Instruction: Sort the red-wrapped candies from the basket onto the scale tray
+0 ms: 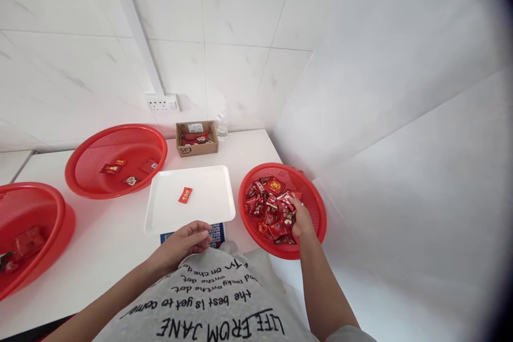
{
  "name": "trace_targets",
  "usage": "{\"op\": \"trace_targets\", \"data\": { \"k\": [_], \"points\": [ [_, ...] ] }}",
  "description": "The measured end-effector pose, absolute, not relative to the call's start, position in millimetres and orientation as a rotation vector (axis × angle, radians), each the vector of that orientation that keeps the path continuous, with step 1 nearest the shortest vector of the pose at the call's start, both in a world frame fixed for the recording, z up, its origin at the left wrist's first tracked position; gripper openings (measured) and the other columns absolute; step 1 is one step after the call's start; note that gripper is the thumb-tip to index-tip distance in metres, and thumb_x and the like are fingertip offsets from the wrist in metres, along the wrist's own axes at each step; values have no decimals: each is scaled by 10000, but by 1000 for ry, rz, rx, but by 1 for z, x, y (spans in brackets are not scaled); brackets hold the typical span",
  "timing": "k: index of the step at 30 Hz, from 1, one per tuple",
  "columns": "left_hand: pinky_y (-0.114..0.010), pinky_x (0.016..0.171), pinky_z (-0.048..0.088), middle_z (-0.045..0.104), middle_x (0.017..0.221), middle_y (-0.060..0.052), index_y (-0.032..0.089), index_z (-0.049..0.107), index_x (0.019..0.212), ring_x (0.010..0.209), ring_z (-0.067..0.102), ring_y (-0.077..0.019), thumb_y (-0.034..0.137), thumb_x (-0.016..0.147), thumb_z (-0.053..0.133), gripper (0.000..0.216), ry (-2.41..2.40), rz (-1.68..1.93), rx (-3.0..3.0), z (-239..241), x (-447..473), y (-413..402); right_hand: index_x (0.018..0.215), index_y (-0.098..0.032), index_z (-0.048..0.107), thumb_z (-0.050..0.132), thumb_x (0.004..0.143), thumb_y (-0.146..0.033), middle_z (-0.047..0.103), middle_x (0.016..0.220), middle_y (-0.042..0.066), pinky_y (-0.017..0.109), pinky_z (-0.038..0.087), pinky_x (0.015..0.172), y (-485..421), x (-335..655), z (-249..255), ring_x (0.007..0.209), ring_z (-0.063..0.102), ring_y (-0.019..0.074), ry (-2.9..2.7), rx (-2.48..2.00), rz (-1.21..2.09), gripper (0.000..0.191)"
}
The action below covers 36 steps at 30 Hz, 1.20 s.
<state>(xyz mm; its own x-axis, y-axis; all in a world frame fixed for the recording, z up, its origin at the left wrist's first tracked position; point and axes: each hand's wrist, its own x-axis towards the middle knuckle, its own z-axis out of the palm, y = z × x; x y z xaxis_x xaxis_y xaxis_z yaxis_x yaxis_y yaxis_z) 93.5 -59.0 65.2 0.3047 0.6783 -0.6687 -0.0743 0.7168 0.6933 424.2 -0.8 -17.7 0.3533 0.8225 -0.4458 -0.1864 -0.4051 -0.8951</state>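
My right hand (pixel 300 218) reaches into the red basket (pixel 310 192) at the right, fingers curled among several red snack packets (pixel 269 204); what it grips I cannot make out. My left hand (pixel 185 243) rests at the near edge of a scale, on its blue keypad (pixel 218 232), fingers loosely bent and holding nothing. One red packet (pixel 185 195) lies alone on the scale's white tray (pixel 208 206).
A large red basket (pixel 92 141) with a few packets stands at the back left. Another red basket (pixel 44 214) with packets is at the far left edge. A small cardboard box (pixel 197 138) of packets and a clear bottle (pixel 222 124) stand against the tiled wall, below a socket (pixel 161 101).
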Motion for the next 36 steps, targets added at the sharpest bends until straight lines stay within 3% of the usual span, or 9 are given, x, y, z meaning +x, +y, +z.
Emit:
{"op": "trace_targets", "data": {
  "k": [6,8,11,18,25,29,32,36],
  "points": [
    [-319,796,446,569,1040,-83,190,507,1123,940,556,-190,458,743,626,479,1138,582,679,60,101,-47,1052,-210,568,650,706,-392,606,615,-35,195,424,378,-22,320,27,414,510,89,-650,-1254,1776,400],
    [-329,781,457,573,1024,-80,191,500,1138,911,567,-191,458,733,635,503,1100,614,691,53,101,-45,1042,-203,569,661,706,-415,607,634,-31,196,431,397,-30,287,28,437,516,86,-777,-1177,1950,407],
    [-336,738,466,599,883,-45,166,556,1000,766,586,-167,459,701,659,431,1044,678,687,39,95,-44,1042,-205,550,702,681,-404,594,635,-42,196,425,423,-39,255,21,454,510,81,-889,-1095,2090,439],
    [-257,641,409,574,665,28,161,529,697,615,528,-108,401,583,748,345,1140,720,646,19,73,-52,914,-198,584,793,549,-325,637,760,-19,225,448,581,-46,231,2,651,574,124,-903,-1116,2103,439],
    [-216,592,377,558,652,22,160,506,646,602,509,-91,417,565,751,364,1235,756,615,17,61,-45,978,-195,571,743,608,-445,646,722,3,267,474,596,-47,218,-11,669,618,158,-780,-1159,2097,478],
    [-195,558,389,547,642,18,166,489,681,589,513,-85,433,582,742,381,1246,750,576,12,55,-38,983,-201,569,759,596,-416,655,733,-5,266,483,625,-46,216,-15,669,631,145,-684,-1147,2116,482],
    [-213,621,443,587,717,-3,181,468,755,639,566,-94,435,663,683,346,1271,757,585,6,52,-30,976,-202,573,776,564,-393,668,773,-5,264,482,639,-47,217,-17,661,632,132,-652,-1166,2125,497],
    [-320,713,503,640,922,-90,175,482,1007,769,632,-163,386,773,574,329,1341,703,675,-2,46,-19,964,-195,575,776,542,-432,679,810,4,259,471,640,-48,221,-19,641,625,121,-662,-1235,2112,524]
  ]
}}
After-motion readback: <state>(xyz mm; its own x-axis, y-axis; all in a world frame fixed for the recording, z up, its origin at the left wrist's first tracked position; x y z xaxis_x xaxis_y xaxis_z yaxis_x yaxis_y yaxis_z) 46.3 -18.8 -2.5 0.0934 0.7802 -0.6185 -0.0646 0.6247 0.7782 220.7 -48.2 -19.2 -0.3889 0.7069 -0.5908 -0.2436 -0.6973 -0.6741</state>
